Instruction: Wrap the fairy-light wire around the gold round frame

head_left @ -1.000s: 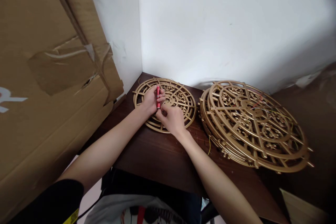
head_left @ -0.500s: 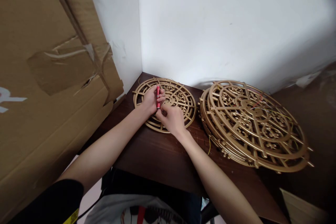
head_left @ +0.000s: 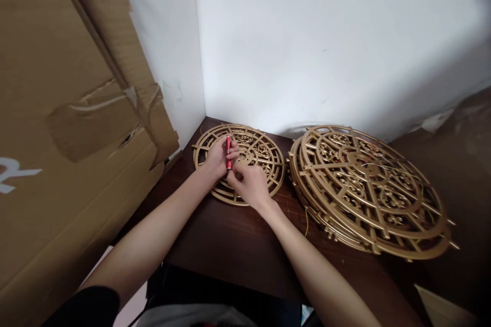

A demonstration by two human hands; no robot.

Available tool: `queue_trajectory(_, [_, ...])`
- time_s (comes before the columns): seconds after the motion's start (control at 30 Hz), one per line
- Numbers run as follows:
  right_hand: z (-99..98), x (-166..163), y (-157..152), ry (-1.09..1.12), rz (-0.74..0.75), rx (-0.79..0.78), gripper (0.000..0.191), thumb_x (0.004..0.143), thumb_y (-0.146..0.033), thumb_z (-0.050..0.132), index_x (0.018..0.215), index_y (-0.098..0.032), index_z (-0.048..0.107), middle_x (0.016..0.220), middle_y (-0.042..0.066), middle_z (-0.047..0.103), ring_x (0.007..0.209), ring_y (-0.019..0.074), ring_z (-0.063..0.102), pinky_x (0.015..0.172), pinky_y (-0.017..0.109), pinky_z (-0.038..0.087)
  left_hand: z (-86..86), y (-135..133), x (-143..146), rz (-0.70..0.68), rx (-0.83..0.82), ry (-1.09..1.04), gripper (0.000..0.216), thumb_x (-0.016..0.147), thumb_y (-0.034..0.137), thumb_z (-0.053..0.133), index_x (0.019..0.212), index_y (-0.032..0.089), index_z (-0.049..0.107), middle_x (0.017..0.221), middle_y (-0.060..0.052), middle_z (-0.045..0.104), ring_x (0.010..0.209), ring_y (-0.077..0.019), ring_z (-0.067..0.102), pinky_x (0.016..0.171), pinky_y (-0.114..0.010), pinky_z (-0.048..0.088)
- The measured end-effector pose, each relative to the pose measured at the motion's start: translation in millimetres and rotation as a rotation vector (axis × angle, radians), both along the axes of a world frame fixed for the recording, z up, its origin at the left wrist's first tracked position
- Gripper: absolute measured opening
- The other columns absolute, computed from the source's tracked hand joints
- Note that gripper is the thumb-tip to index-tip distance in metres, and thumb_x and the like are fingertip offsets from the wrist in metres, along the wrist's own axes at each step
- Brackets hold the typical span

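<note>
The tabletop's [head_left: 226, 240] near edge leaves working room before the small gold disc [head_left: 247, 157]; stacked discs [head_left: 351, 158] crowd its right, a carton [head_left: 88, 173] its left. Above the disc, the left hand [head_left: 218, 158] clasps a red tool [head_left: 229, 146], long axis near-to-far (tilt unclear). The right hand's [head_left: 253, 185] fingertips bunch at its near end; grip indeterminable.

Reaching forward with both bare arms here, slanting the left forearm [head_left: 164, 230] in from the lower left, the right forearm [head_left: 303, 250] from the lower right! Holding both hands close together, out ahead. Curling the fingers [head_left: 233, 155] of the left hand [head_left: 219, 158] inward, just farther out. And with the right hand [head_left: 253, 184], showing its back, bending thumb and forefinger toward each other, tips hard to make out!
</note>
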State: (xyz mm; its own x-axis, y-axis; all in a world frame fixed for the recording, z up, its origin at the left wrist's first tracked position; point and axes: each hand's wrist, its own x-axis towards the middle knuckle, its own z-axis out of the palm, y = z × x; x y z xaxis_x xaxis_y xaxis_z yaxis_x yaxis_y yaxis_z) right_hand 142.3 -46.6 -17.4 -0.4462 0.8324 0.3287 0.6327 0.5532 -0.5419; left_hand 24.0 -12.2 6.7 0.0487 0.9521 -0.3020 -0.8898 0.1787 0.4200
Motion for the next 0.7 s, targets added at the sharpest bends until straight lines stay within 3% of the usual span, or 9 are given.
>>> queue_trajectory(0.1, [-0.9,0,0,0.090,0.025,-0.008,0.026,0.082,-0.024,0.053,0.057,-0.018,0.055,0.049,-0.004,0.048,0.047,0.0082,0.041,0.052,0.023,0.025,-0.5,1,-3,-0.009,0.009,-0.014,0.027,0.094,0.016,0.035,0.068,0.014,0.042,0.056,0.001,0.043,0.038,-0.0037,0.031,0.030,-0.011,0.025])
queue_trajectory(0.2, [-1.5,1,1,0.227,-0.005,0.106,0.026,0.083,-0.021,0.051,0.057,-0.018,0.054,0.052,-0.003,0.047,0.052,0.0102,0.043,0.055,0.023,0.030,1.7,2,-7,0.000,0.020,-0.023,0.029,0.095,0.015,0.034,0.067,0.014,0.043,0.056,0.001,0.043,0.039,-0.0038,0.033,0.030,-0.011,0.024])
queue_trajectory(0.3, [-0.5,4,2,0.367,-0.061,0.257,0.026,0.088,-0.021,0.047,0.064,-0.019,0.058,0.064,0.001,0.054,0.068,0.0148,0.049,0.066,0.026,0.037,7.2,1,-11,0.011,0.016,-0.031,0.032,0.096,0.018,0.033,0.065,0.014,0.043,0.056,0.001,0.043,0.039,-0.0038,0.032,0.030,-0.011,0.023])
queue_trajectory(0.4, [0.7,6,3,0.467,-0.127,0.301,0.024,0.090,-0.023,0.048,0.073,-0.019,0.064,0.081,0.005,0.060,0.084,0.0179,0.051,0.079,0.031,0.041,12.8,0,-14,0.044,0.035,-0.030,0.033,0.096,0.019,0.032,0.065,0.014,0.043,0.055,0.000,0.042,0.040,-0.0050,0.033,0.030,-0.012,0.022])
queue_trajectory(0.57, [-1.6,10,11,0.579,-0.241,0.217,0.025,0.092,-0.027,0.048,0.079,-0.020,0.068,0.092,0.006,0.059,0.094,0.0188,0.053,0.088,0.035,0.041,15.7,-2,-17,0.076,0.058,-0.054,0.033,0.096,0.023,0.034,0.066,0.015,0.044,0.054,0.001,0.041,0.040,-0.0059,0.033,0.029,-0.012,0.022])
queue_trajectory(0.7, [-5.1,12,17,0.681,-0.175,0.061,0.028,0.093,-0.031,0.045,0.083,-0.019,0.068,0.083,0.004,0.063,0.083,0.0169,0.057,0.080,0.030,0.044,14.5,-2,-16,0.079,0.054,-0.066,0.033,0.097,0.022,0.033,0.066,0.015,0.043,0.054,0.002,0.041,0.040,-0.0053,0.033,0.030,-0.012,0.022])
